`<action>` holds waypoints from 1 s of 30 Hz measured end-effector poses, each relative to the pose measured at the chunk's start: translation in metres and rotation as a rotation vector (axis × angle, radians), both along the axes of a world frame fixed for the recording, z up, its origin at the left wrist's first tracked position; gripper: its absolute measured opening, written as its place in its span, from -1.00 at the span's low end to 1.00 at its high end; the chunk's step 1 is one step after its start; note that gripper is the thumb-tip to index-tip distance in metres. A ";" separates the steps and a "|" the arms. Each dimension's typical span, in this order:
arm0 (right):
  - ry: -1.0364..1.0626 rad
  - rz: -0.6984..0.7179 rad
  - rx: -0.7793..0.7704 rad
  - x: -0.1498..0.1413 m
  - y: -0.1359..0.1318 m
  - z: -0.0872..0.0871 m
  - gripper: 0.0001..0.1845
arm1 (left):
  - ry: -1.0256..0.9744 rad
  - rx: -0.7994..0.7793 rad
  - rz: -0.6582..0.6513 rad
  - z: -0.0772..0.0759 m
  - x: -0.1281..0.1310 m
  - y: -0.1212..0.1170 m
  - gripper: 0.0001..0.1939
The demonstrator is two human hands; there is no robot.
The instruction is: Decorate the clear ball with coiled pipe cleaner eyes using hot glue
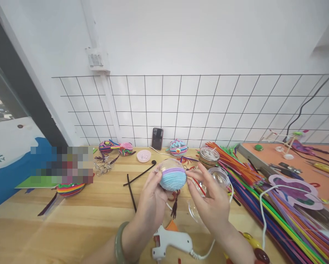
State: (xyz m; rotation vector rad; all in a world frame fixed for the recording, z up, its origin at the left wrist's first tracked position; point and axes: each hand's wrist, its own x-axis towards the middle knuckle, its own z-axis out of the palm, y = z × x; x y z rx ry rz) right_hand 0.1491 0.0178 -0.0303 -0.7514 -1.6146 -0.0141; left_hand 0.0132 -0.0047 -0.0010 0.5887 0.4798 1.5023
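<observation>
My left hand (154, 194) holds a clear plastic ball (168, 164) between thumb and fingers. Light-blue pipe cleaner (173, 181) is coiled around the ball's lower half, topped by a purple pipe cleaner (178, 170) band. At the ball's right side, my right hand (209, 196) has thumb and forefinger closed at the end of the purple band; the other fingers are half bent. Behind that hand shows a red strand (200, 187); whether the fingers touch it is unclear. A dark tassel (174, 207) shows just below the ball.
A white glue gun (172, 240) lies below my hands, its cord running right. Clear shells (218, 176) and bundled pipe cleaners (263, 205) are at right. Decorated balls (178, 147), a phone (157, 138), a pink dish (143, 156) and a lidded jar (209, 156) stand near the wall grid.
</observation>
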 end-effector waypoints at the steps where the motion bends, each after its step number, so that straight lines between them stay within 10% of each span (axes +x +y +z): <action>1: -0.006 0.003 0.006 0.001 0.001 0.000 -0.38 | 0.009 0.003 -0.005 -0.001 -0.001 0.002 -0.70; 24: -0.199 0.039 0.138 -0.001 -0.003 0.002 -0.35 | 0.109 -0.050 -0.058 -0.004 -0.004 0.005 -0.70; 30: -0.237 0.039 0.172 0.000 -0.003 0.004 -0.36 | 0.109 -0.072 -0.020 -0.006 -0.006 0.007 -0.43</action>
